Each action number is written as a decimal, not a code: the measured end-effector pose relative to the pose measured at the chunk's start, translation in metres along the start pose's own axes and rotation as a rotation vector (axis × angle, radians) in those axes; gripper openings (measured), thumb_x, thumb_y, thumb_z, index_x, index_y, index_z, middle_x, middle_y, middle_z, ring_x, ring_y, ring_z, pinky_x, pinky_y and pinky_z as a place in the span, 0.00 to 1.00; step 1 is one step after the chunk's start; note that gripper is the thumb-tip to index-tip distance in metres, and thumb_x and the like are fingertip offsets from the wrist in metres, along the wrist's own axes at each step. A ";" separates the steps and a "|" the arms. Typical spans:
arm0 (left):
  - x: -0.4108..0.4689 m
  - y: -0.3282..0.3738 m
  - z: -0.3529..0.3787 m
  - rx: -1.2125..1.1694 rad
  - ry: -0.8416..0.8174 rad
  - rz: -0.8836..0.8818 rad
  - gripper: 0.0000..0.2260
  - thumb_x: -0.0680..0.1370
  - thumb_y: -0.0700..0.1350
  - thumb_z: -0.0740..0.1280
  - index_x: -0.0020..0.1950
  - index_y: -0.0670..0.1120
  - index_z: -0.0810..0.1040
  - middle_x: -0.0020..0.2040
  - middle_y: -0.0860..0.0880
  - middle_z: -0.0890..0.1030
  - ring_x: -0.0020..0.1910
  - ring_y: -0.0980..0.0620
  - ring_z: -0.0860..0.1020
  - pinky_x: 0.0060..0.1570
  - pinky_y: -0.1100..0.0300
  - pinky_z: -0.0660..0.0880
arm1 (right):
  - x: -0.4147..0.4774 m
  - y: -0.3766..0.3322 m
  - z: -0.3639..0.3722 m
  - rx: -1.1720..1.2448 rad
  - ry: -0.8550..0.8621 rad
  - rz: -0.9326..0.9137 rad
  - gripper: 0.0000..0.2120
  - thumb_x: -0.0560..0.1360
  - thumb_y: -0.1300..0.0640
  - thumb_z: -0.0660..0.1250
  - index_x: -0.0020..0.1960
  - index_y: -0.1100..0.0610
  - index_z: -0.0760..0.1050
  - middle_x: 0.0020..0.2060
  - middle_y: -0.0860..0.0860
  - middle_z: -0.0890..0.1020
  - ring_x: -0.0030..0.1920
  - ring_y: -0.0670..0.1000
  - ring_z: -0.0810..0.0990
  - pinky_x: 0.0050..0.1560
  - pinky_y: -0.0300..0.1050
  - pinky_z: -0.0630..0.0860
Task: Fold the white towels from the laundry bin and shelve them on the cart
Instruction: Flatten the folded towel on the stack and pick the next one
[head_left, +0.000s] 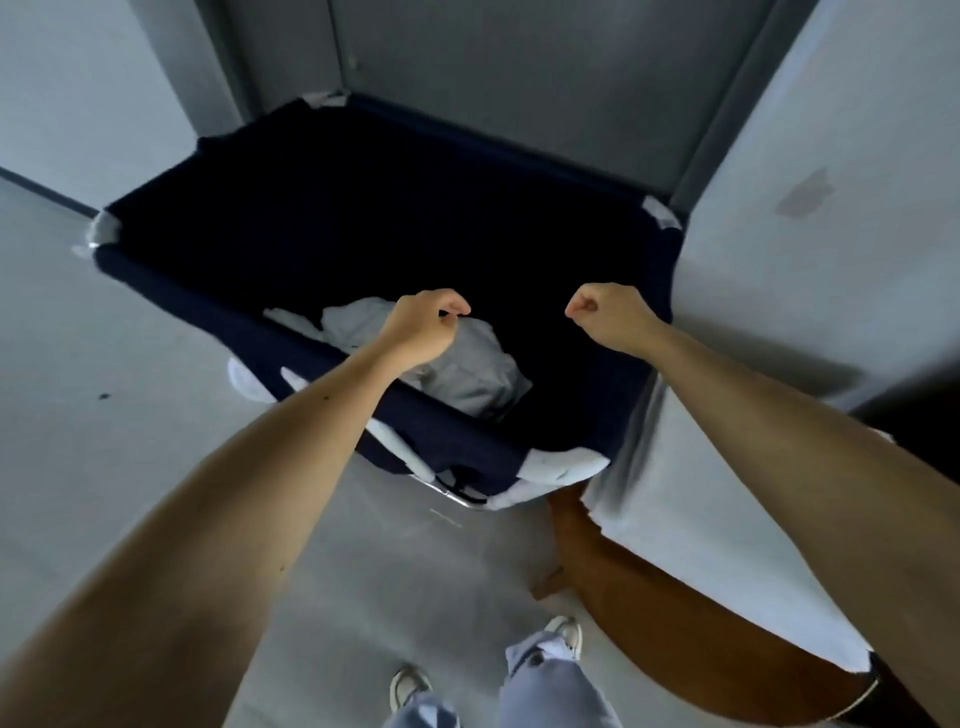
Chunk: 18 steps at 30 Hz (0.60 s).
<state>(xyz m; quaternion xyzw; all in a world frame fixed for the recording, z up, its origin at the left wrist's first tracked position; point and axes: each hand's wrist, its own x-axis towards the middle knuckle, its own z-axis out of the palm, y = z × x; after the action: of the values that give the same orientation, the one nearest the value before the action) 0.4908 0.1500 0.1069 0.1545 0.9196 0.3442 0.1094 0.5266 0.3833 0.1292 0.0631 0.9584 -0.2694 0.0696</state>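
A dark navy laundry bin (218, 306) stands on the floor in front of me, its inside mostly in shadow. A crumpled white towel (467, 374) lies in its near left part. My left hand (423, 327) reaches over the near rim with its fingers curled, and its fingertips pinch the top of that towel. My right hand (605, 312) is a closed fist above the dark middle of the bin, with nothing visible in it. More white cloth (561, 465) hangs over the bin's near right corner. No cart is in view.
A white-covered surface on a brown wooden frame (727, 493) presses against the bin's right side. A grey door (519, 78) and walls close off the back. Grey floor (130, 415) stretches to the left. My shoes (566, 631) are on the floor below.
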 end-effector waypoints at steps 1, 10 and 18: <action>-0.011 -0.008 -0.009 0.002 0.008 0.003 0.14 0.81 0.40 0.55 0.61 0.47 0.77 0.62 0.51 0.77 0.51 0.59 0.72 0.47 0.66 0.66 | -0.003 -0.012 0.007 -0.020 -0.015 -0.014 0.11 0.79 0.60 0.58 0.54 0.60 0.78 0.54 0.54 0.80 0.56 0.53 0.77 0.52 0.38 0.68; -0.059 -0.077 -0.070 -0.040 0.055 -0.082 0.14 0.81 0.39 0.55 0.61 0.45 0.76 0.62 0.49 0.77 0.61 0.53 0.73 0.53 0.67 0.65 | 0.009 -0.086 0.055 -0.084 -0.132 -0.068 0.11 0.80 0.57 0.59 0.55 0.59 0.77 0.56 0.54 0.79 0.55 0.51 0.76 0.52 0.39 0.68; -0.034 -0.121 -0.099 -0.063 0.097 -0.165 0.15 0.80 0.39 0.55 0.61 0.47 0.77 0.62 0.49 0.77 0.62 0.52 0.73 0.53 0.65 0.67 | 0.060 -0.124 0.078 -0.046 -0.175 -0.057 0.11 0.80 0.57 0.59 0.57 0.59 0.77 0.57 0.54 0.78 0.58 0.52 0.75 0.54 0.39 0.68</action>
<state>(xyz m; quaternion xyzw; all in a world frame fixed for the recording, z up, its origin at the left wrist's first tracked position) 0.4664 -0.0081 0.1030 0.0577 0.9222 0.3697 0.0977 0.4561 0.2422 0.1159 0.0106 0.9561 -0.2535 0.1467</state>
